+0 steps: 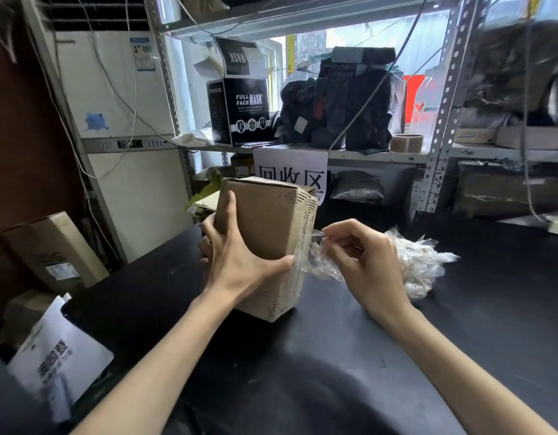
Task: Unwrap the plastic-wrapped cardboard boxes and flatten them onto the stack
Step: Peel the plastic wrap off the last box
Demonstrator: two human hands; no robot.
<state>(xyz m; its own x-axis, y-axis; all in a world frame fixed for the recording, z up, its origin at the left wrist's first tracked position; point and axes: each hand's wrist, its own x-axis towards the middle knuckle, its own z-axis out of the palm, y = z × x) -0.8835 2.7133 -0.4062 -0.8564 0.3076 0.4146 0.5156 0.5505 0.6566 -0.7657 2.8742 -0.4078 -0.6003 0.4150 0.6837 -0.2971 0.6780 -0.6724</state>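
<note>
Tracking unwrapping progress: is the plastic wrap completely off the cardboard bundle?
No, the plastic wrap pinched by the right hand clings to the lower right edge of the cardboard bundle.

Colours here are pretty muted tbh. The plain brown cardboard box bundle (271, 233) has faint darker printed marks down one edge. The crinkly plastic wrap (418, 265) is clear with whitish glints. The flat tabletop (302, 356) is matte black. The tall mask carton (246, 111) is black with white lettering, the paper sign (290, 171) white with black characters, and the tape roll (406, 142) tan.
</note>
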